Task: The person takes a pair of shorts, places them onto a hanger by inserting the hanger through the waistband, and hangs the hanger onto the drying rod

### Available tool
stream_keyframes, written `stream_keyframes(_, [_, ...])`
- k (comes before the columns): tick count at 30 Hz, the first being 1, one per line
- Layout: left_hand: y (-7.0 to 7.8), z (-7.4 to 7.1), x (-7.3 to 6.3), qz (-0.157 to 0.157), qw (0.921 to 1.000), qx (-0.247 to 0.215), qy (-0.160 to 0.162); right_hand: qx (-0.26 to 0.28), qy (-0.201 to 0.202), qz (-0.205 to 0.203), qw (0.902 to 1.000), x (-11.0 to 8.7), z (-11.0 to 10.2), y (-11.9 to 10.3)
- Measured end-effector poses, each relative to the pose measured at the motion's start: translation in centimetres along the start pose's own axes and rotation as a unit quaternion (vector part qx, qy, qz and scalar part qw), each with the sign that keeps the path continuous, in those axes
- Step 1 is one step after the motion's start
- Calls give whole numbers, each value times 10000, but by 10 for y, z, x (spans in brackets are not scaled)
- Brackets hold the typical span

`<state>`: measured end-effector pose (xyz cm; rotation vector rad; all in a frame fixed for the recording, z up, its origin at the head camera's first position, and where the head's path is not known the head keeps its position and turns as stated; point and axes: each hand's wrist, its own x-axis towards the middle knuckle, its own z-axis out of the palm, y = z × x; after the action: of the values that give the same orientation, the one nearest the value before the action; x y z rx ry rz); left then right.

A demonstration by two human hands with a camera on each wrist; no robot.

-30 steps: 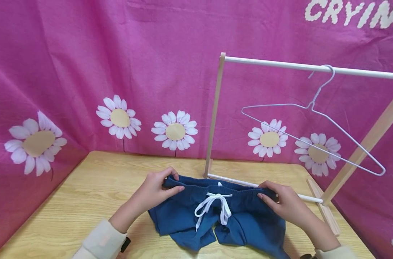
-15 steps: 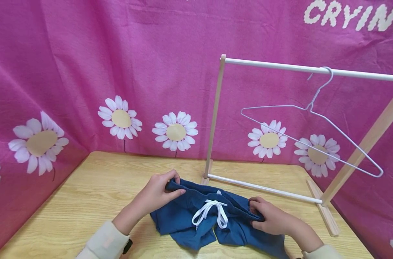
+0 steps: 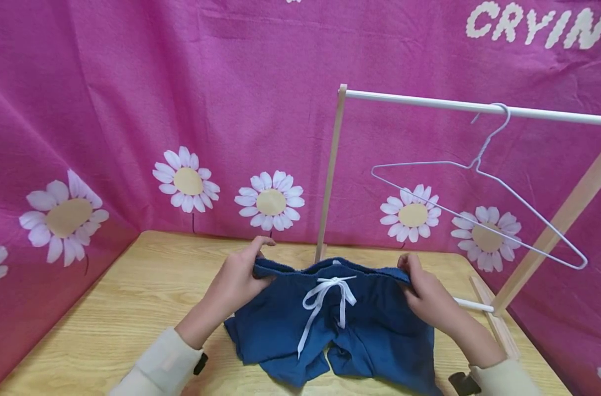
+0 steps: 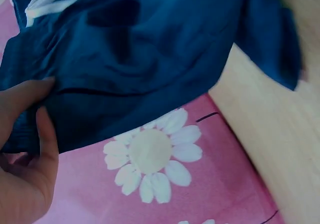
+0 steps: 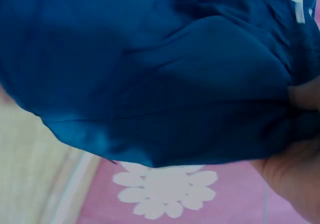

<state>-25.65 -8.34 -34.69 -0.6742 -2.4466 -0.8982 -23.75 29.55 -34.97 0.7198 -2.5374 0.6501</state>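
Shorts [image 3: 380, 324] fill the lower centre of the frame; left hand [image 3: 238, 275] and right hand [image 3: 426, 291] pinch opposite waistband [image 3: 291, 279] ends. Uneven pinching could drop one side; forward shift could snag fabric on the lower bar [image 3: 474, 304].

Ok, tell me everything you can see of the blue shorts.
The dark blue shorts look like soft, creased cloth, with a gathered waistband and a white drawstring tied in a bow at the front. The left hand and right hand hold the waistband at opposite ends, its opening slightly parted. The legs hang downward over the table; I can't tell whether the hems touch it.
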Motion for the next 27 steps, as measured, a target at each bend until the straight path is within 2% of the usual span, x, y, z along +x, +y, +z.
stream_keyframes(3, [4,-4,4,62,9995,19,313,-44,120,73,9999,8,-12,-8])
stream_keyframes(6, [7,-7,8,390,9981,-119,459,27,387,-45,9992,12,-20,-14])
stream_keyframes(9, [9,-8,12,791,9940,-627,413,512,658,-251,9962,16,-26,-18])
stream_keyframes(11, [11,-9,15,942,9879,-1213,231,1177,677,-303,9903,19,-29,-22])
stream_keyframes(13, [14,-9,17,915,9799,-1772,-10,1922,529,-221,9797,22,-32,-26])
stream_keyframes(15, [20,-10,18,734,9693,-2323,-318,2531,365,-6,9668,24,-34,-33])
stream_keyframes(18, [30,-10,19,534,9553,-2820,-713,3008,56,290,9532,28,-32,-43])
stream_keyframes(20, [37,-7,22,573,9492,-2966,-887,3024,-162,394,9522,32,-29,-51])
stream_keyframes(22, [44,-2,25,757,9477,-2939,-987,2917,-433,381,9548,36,-25,-59])
stream_keyframes(27, [60,13,32,1130,9505,-2700,-1046,2676,-871,144,9595,47,-12,-82])
